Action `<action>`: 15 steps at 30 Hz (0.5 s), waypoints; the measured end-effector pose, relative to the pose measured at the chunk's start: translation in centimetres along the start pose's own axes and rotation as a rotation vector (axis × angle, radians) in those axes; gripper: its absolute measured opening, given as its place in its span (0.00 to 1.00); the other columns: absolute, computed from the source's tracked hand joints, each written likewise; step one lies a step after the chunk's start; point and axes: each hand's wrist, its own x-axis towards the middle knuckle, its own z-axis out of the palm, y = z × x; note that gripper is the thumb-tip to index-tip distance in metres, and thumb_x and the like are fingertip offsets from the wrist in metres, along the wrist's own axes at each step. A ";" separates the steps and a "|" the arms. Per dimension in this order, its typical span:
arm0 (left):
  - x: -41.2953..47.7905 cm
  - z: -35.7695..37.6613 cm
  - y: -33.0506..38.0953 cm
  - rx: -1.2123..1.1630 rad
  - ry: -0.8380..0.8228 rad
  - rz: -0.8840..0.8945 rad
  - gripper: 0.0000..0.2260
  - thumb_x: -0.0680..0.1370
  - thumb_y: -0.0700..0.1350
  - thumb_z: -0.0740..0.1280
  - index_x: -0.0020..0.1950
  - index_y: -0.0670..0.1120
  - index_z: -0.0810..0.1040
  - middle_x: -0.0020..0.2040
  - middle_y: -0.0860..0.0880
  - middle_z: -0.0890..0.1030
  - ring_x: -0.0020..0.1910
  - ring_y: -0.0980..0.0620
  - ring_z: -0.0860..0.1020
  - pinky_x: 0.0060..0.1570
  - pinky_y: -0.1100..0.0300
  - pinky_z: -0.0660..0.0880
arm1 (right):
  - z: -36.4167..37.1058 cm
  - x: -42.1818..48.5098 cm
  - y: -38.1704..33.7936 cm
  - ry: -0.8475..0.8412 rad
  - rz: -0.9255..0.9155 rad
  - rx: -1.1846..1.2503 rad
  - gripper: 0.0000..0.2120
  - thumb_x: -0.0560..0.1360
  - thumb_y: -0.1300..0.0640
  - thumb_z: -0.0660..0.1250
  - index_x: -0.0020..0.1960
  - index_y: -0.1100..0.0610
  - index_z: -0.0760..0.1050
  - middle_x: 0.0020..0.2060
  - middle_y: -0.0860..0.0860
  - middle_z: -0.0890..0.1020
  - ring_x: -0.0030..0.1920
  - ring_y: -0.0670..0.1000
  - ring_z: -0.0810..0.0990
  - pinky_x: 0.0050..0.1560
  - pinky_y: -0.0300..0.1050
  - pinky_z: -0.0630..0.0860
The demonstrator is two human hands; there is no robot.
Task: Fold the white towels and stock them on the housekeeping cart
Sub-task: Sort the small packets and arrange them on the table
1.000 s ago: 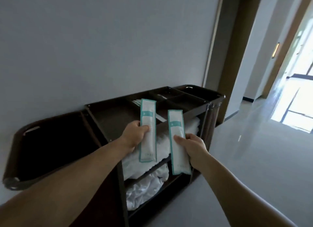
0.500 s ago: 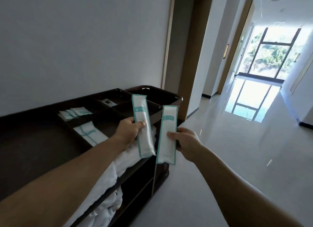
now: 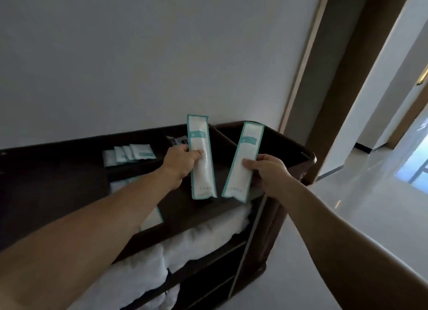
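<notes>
**Two long packets held up over the cart**

The left hand [image 3: 179, 161] has its grip clamped on a long white-and-teal packet [image 3: 200, 136], thumb across the front. It holds the packet upright above the top tray of the cart [image 3: 310, 158]. The right hand [image 3: 266, 170] pinches a second packet [image 3: 249, 143] just beside it, tilted rightward, near the tray's right end. Below the top, white towels [image 3: 203, 238] lie bunched on the shelf, reaching its right edge. A row of small sachets [image 3: 129, 155] sits fanned along the tray's far edge.

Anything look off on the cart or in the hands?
White towels bulge rumpled past the shelf edge of the cart, not neatly stacked. Left hand grips the left packet, right hand the right packet; neither holds a towel.
</notes>
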 end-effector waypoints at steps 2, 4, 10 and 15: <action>1.6 -1.2 -0.6 0.032 0.096 -0.009 0.06 0.77 0.44 0.72 0.52 0.43 0.82 0.50 0.46 0.83 0.48 0.49 0.81 0.45 0.56 0.78 | 1.3 3.6 0.1 -0.074 0.030 -0.036 0.08 0.71 0.65 0.77 0.47 0.59 0.79 0.39 0.54 0.86 0.36 0.54 0.86 0.37 0.50 0.83; 2.8 -1.9 -1.1 0.059 0.187 -0.018 0.05 0.77 0.44 0.72 0.49 0.43 0.82 0.49 0.45 0.84 0.48 0.47 0.82 0.47 0.54 0.79 | 2.7 6.8 0.7 -0.161 0.044 -0.092 0.09 0.70 0.65 0.78 0.46 0.58 0.80 0.40 0.53 0.87 0.36 0.51 0.87 0.33 0.43 0.81; 4.1 -1.2 -1.7 0.082 0.421 -0.083 0.10 0.76 0.43 0.72 0.54 0.40 0.82 0.51 0.44 0.84 0.50 0.45 0.82 0.55 0.48 0.79 | 5.9 12.2 3.9 -0.405 0.137 -0.292 0.09 0.69 0.65 0.79 0.45 0.59 0.80 0.40 0.52 0.87 0.35 0.49 0.86 0.29 0.40 0.78; 3.7 -0.9 -2.3 0.094 0.548 -0.129 0.07 0.75 0.44 0.73 0.48 0.42 0.82 0.48 0.46 0.84 0.47 0.47 0.83 0.46 0.53 0.80 | 7.2 12.5 6.3 -0.594 0.285 -0.393 0.08 0.69 0.70 0.77 0.41 0.64 0.78 0.35 0.56 0.83 0.26 0.49 0.83 0.23 0.40 0.76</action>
